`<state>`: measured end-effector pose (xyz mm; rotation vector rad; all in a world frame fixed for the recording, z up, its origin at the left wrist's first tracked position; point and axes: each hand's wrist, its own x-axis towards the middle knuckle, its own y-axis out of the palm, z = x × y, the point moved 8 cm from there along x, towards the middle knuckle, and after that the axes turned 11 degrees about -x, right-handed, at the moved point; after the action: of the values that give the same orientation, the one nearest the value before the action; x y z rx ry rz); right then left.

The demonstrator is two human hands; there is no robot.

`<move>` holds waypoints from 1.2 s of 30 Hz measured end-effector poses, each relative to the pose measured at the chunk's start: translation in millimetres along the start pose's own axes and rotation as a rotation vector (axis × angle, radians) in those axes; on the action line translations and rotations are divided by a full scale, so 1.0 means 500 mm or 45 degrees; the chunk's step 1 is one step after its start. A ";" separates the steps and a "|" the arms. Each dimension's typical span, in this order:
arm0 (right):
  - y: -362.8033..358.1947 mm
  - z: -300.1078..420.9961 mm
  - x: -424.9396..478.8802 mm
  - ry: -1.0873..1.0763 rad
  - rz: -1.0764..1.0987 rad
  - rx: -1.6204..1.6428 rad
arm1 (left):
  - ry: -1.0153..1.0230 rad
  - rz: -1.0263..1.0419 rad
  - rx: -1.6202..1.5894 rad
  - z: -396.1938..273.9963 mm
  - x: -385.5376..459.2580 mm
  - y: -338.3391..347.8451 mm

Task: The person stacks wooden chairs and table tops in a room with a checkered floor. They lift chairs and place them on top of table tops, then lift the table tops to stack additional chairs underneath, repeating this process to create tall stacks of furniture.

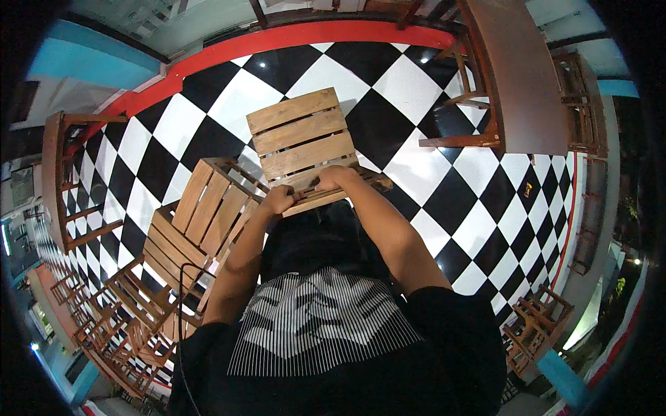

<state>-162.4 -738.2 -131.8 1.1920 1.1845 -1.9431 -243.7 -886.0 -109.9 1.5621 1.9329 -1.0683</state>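
In front of my body is a slatted wooden seat, probably a chair, with gaps between its pale brown boards. My left hand grips the near edge at its left end. Further right along that edge, my right hand has its fingers curled around the wood. A darker wooden part juts out to the right, beyond my right wrist. Both sets of fingertips are partly hidden, and the underside of the seat is out of sight.
Close on the left stand more slatted wooden seats. A long brown table is at the upper right, another table at the far left. Stacked wooden chairs stand lower right. A black cable hangs beside my left arm. The floor is checkered.
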 end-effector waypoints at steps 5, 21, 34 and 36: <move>0.013 0.009 0.059 -0.025 -0.002 -0.073 | 0.000 -0.059 0.029 0.025 -0.035 0.006; 0.039 0.050 0.034 0.099 0.077 0.009 | 0.236 0.101 -0.023 -0.033 -0.066 0.003; 0.037 0.048 0.013 0.200 -0.058 0.148 | 0.359 0.015 0.119 -0.090 -0.131 -0.021; 0.032 0.051 -0.005 0.217 -0.085 0.161 | 0.312 0.049 0.086 -0.105 -0.152 -0.013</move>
<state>-158.6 -767.9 -130.5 1.4253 1.2150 -2.0242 -222.5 -892.5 -19.8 1.8337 2.0318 -0.9741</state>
